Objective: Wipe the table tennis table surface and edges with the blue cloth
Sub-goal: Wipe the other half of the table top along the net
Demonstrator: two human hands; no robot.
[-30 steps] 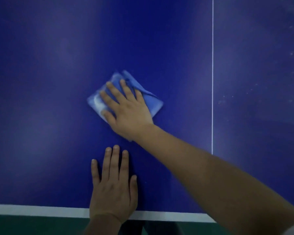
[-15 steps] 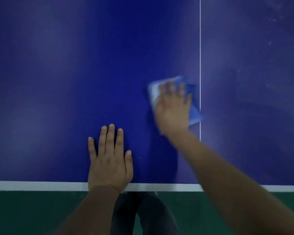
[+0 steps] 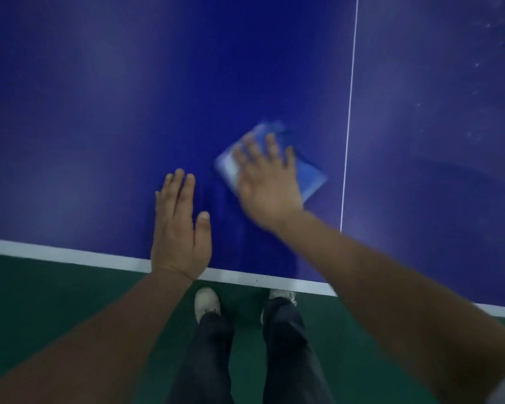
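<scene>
Dark blue table [image 3: 129, 112] with white edge band [image 3: 70, 255] and thin white centre line [image 3: 351, 83]; lighter blue cloth [image 3: 309, 176]; green floor [image 3: 41, 301]; 2 white shoes [image 3: 206, 301]; dark trousers [image 3: 210, 360].

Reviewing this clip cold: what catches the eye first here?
The right hand, motion-blurred, presses the folded blue cloth onto the blue table, just left of the thin white centre line. The left hand rests flat by the near white edge stripe.
</scene>
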